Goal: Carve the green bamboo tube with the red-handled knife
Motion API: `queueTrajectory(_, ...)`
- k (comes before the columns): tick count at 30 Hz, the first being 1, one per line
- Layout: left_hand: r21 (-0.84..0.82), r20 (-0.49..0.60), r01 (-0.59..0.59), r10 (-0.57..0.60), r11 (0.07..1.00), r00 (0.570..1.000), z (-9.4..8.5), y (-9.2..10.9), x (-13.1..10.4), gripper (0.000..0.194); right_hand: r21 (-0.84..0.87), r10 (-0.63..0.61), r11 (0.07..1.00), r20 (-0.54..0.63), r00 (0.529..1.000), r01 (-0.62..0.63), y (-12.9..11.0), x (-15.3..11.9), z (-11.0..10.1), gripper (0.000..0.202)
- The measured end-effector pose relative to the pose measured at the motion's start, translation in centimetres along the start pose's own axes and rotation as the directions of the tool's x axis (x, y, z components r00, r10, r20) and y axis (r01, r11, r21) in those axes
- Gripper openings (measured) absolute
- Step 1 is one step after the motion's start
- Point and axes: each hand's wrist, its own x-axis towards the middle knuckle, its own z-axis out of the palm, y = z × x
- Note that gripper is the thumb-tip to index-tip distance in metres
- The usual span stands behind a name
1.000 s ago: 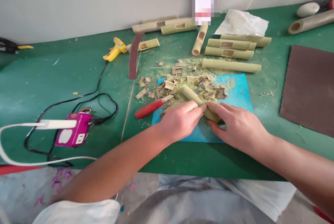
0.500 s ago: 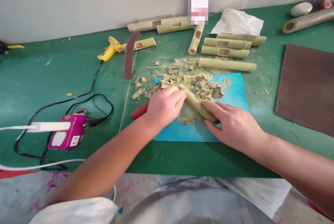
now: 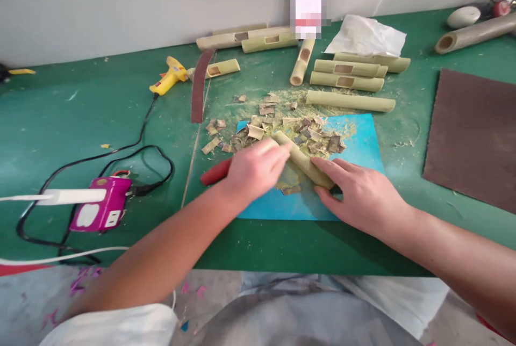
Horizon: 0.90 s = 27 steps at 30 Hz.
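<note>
A pale green bamboo tube [image 3: 302, 158] lies slanted over a blue sheet [image 3: 363, 142]. My right hand [image 3: 358, 190] grips its near end, thumb below and fingers on top. Toward the far end, my left hand [image 3: 258, 166] is closed with its fingertips pressed against the tube's side; whatever may be pinched under them is hidden. A heap of brown and tan scraps [image 3: 314, 134] and yellowish dust lies just beyond the tube. Beside my left wrist a red, handle-like piece [image 3: 215, 172] sticks out, partly covered.
Notched bamboo tubes [image 3: 346, 81] lie at the back, some beneath white paper [image 3: 366, 37]. At left are a yellow glue gun [image 3: 169, 76], a purple power adapter [image 3: 99, 203] and loose cords. A dark brown sheet [image 3: 475, 136] lies right; a brown strip [image 3: 200, 88] stands left of centre.
My left hand has shifted slightly down and toward me along the tube, uncovering a pale scrap behind it. My right hand keeps its hold on the near end.
</note>
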Motion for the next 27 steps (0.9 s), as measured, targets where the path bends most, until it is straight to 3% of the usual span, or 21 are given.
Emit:
queueTrajectory(2,0.023,-0.045,0.041,-0.040,0.999,0.998,0.00,-0.12,-0.06,0.026,-0.010,0.005,1.000,0.003,1.000,-0.005,-0.01,-0.04,-0.04,0.042)
queueTrajectory(6,-0.084,0.107,-0.076,0.084,0.994,0.991,-0.06,-0.08,-0.25,0.029,-0.015,-0.011,1.000,0.003,1.000,0.011,0.08,-0.10,0.00,0.044)
queueTrajectory(7,-0.072,0.089,-0.076,0.083,0.994,0.993,-0.07,-0.15,-0.23,0.028,-0.014,-0.012,1.000,-0.001,1.000,0.012,0.10,-0.10,0.01,0.044)
queueTrajectory(10,0.007,-0.038,0.069,-0.068,0.998,0.997,-0.09,-0.38,-0.04,0.027,-0.014,-0.009,1.000,-0.009,1.000,0.009,0.14,-0.06,0.02,0.043)
queueTrajectory(15,-0.070,0.087,-0.059,0.065,0.996,0.994,0.05,-0.09,0.07,0.028,-0.017,-0.015,1.000,-0.018,1.000,0.015,0.19,-0.07,0.06,0.044)
queueTrajectory(19,0.009,-0.041,0.071,-0.071,0.997,0.997,0.02,-0.30,0.08,0.026,-0.028,-0.007,1.000,-0.028,1.000,0.006,0.18,-0.11,0.07,0.043)
queueTrajectory(24,-0.065,0.100,-0.064,0.071,0.996,0.993,-0.07,0.31,-0.08,0.029,-0.019,-0.006,1.000,-0.008,1.000,0.006,0.08,-0.04,-0.05,0.043)
queueTrajectory(27,0.027,0.025,0.009,-0.009,1.000,1.000,0.01,0.01,0.02,0.028,-0.020,0.006,1.000,-0.003,1.000,-0.006,0.06,-0.01,-0.08,0.044)
